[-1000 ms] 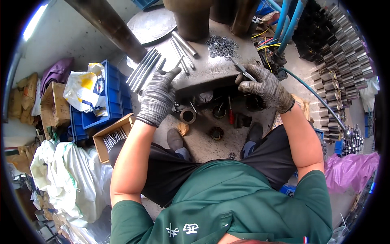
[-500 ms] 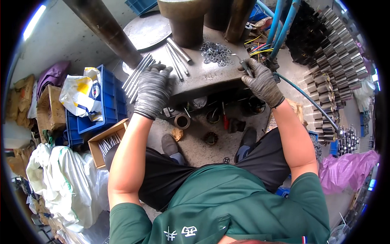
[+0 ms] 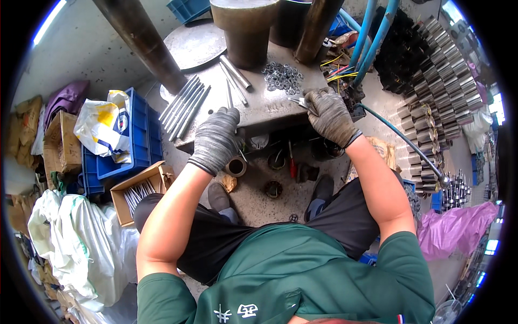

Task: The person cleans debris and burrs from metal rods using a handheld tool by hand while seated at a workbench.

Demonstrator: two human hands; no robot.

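Observation:
My left hand, in a grey knit glove, is closed at the near edge of the metal table. A slim metal rod sticks up from its fingertips. My right hand, gloved too, grips a small hand tool with a slim silver tip pointing left; the fingers cover the rest, so its kind is unclear. Just beyond that tip lies a pile of small metal ring clips. Between the hands and the column lie a thicker rod and a thin one. A row of rods rests at the table's left corner.
A thick column and slanted posts rise from the table. Blue crates and a carton of rods stand at left. Stacked metal cylinders, a hose and loose wires are at right.
My left hand has moved right and nearer, off the row of rods, and now has a thin rod at its fingertips. My right hand has shifted left and nearer, its tool tip turning left.

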